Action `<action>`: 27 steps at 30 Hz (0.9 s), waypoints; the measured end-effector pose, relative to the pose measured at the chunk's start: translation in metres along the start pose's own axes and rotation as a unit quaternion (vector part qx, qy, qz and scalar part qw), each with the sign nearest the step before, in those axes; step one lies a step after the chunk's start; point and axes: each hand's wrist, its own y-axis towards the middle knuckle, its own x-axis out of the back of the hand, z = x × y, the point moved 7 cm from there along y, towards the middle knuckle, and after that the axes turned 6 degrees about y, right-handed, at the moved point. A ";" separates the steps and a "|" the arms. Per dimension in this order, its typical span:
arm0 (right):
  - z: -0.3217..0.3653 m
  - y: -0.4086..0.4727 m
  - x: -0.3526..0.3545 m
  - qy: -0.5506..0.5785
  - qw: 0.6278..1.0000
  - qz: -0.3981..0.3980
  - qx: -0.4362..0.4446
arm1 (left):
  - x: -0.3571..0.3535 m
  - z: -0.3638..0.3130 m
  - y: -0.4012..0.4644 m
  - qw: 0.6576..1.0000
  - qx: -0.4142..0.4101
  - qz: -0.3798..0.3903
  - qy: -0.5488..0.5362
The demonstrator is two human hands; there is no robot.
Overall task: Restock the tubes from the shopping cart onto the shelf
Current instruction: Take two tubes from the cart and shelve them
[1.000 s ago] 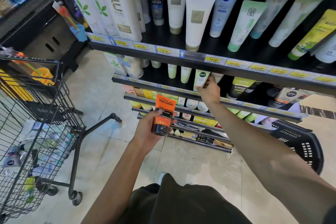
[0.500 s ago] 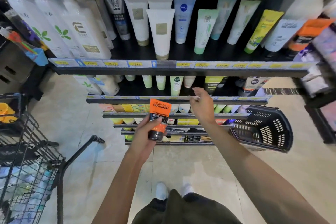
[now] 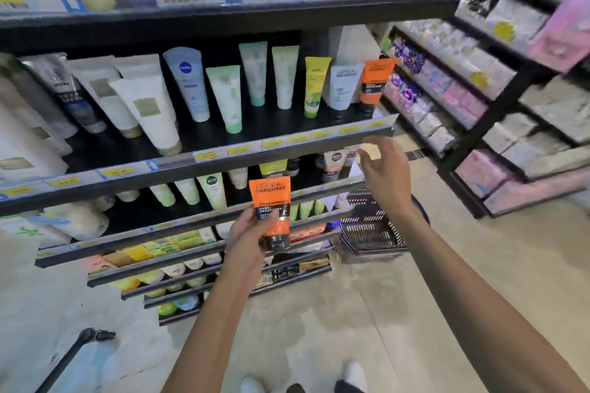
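My left hand (image 3: 247,241) grips an orange and black tube (image 3: 272,210) upright, in front of the lower shelves. My right hand (image 3: 388,174) hangs in the air with relaxed fingers and holds nothing, just below the front rail of the black shelf (image 3: 223,134). Several tubes stand along that shelf. A matching orange tube (image 3: 374,80) stands at its right end beside a white tube (image 3: 343,84). Of the shopping cart only the handle (image 3: 75,351) shows, at the bottom left.
A black plastic basket (image 3: 372,230) sits on the floor at the right end of the lower shelves. Another shelving unit (image 3: 498,112) with pink and white packs stands to the right. Beige floor tiles lie below, with my shoes at the bottom edge.
My view has swung right and up, so the cart has nearly left the frame. My right hand has come off the lower shelf and risen toward the upper one. The left hand still holds the tube.
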 end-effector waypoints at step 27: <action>-0.109 0.118 0.023 0.174 0.972 0.143 -0.064 | -0.291 -0.101 0.116 0.947 -0.256 -0.054 0.185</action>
